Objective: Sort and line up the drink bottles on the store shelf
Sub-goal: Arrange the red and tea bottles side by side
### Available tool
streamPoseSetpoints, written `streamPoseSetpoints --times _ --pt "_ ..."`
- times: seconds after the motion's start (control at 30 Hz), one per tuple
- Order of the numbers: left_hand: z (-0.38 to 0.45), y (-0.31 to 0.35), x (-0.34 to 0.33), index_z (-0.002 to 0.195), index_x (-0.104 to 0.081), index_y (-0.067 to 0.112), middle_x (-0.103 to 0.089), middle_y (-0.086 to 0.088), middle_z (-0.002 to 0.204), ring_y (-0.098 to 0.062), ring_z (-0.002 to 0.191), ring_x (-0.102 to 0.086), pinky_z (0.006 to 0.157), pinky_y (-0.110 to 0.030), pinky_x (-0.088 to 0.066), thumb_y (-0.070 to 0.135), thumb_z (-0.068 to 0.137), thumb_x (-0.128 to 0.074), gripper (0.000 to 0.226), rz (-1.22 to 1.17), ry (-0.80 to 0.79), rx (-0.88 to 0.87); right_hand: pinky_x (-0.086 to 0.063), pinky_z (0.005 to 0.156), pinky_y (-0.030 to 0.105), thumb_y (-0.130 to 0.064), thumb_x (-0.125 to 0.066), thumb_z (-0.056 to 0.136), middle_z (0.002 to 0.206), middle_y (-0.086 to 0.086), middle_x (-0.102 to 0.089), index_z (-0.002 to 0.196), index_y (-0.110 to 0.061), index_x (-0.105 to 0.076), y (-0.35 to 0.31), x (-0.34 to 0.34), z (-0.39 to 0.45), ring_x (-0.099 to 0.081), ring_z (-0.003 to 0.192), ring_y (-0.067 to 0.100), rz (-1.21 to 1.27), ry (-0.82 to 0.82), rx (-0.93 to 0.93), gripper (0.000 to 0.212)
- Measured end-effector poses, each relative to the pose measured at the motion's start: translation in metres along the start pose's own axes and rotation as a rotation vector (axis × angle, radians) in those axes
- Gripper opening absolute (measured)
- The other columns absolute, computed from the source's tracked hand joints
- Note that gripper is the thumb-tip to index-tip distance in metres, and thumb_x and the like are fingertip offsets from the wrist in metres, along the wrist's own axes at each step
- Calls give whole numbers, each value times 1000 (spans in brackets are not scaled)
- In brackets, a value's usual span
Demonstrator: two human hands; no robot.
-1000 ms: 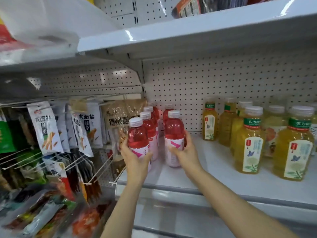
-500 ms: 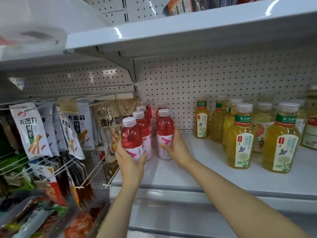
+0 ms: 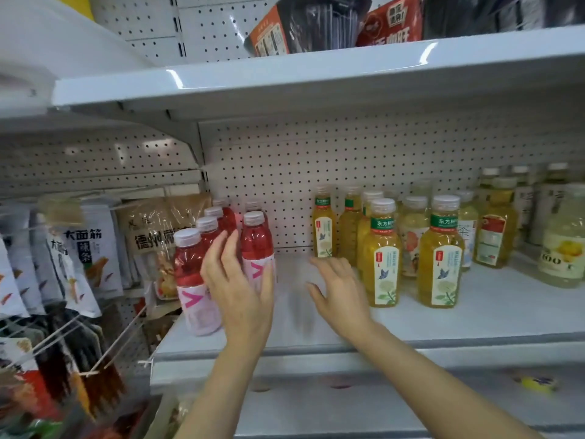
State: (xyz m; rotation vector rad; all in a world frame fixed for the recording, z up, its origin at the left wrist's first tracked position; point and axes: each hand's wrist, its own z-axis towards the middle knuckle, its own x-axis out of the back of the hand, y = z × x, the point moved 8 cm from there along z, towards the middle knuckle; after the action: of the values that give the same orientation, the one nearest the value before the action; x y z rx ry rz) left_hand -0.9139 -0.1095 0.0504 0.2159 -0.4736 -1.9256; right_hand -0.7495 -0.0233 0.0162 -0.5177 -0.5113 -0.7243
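Several red drink bottles with white caps stand in two rows at the left end of the white shelf point(image 3: 474, 315). The front red bottle point(image 3: 191, 280) is nearest the shelf edge, and a second red bottle point(image 3: 257, 248) heads the right row. My left hand point(image 3: 240, 280) is spread, fingers straight, in front of these two rows; touch is unclear. My right hand point(image 3: 338, 289) hovers open and blurred over the bare shelf, close to the yellow tea bottles point(image 3: 381, 251). Several yellow bottles stand in loose rows at the right, one front bottle point(image 3: 441, 251) among them.
Hanging snack packets point(image 3: 85, 248) on wire hooks fill the rack to the left. A pale bottle point(image 3: 563, 245) stands at the far right. Boxes point(image 3: 316, 23) lie on the upper shelf, which overhangs the bottles. A pegboard wall backs the shelf.
Both hands have let go of the red bottles they gripped. My left hand opened and shifted right between the rows; my right hand moved right toward the yellow bottles. The camera moved closer.
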Motion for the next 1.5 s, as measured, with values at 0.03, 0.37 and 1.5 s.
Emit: streamPoseSetpoints --times 0.03,0.37,1.5 --pt "-3 12 -17 142 -43 3 -38 -15 144 -27 134 -36 116 -35 -26 27 88 -67 63 -44 -54 -13 -50 87 36 -17 -72 82 116 6 -64 124 -12 -61 8 13 -7 -57 107 27 -18 47 11 44" --pt "-69 100 -184 150 -19 19 -29 -3 147 -20 132 -38 103 -33 -39 50 81 -74 93 -289 -677 281 -47 89 40 -12 -77 76 120 12 -58 120 -6 -60 118 129 -51 -50 109 29 -233 326 -154 48" --pt "-21 93 -235 133 -42 10 -48 -7 128 -23 117 -48 92 -35 -48 52 77 -74 77 -36 -371 230 -53 82 33 -42 -77 76 122 -2 -62 129 -25 -37 211 88 -44 -63 104 17 261 -110 -637 68"
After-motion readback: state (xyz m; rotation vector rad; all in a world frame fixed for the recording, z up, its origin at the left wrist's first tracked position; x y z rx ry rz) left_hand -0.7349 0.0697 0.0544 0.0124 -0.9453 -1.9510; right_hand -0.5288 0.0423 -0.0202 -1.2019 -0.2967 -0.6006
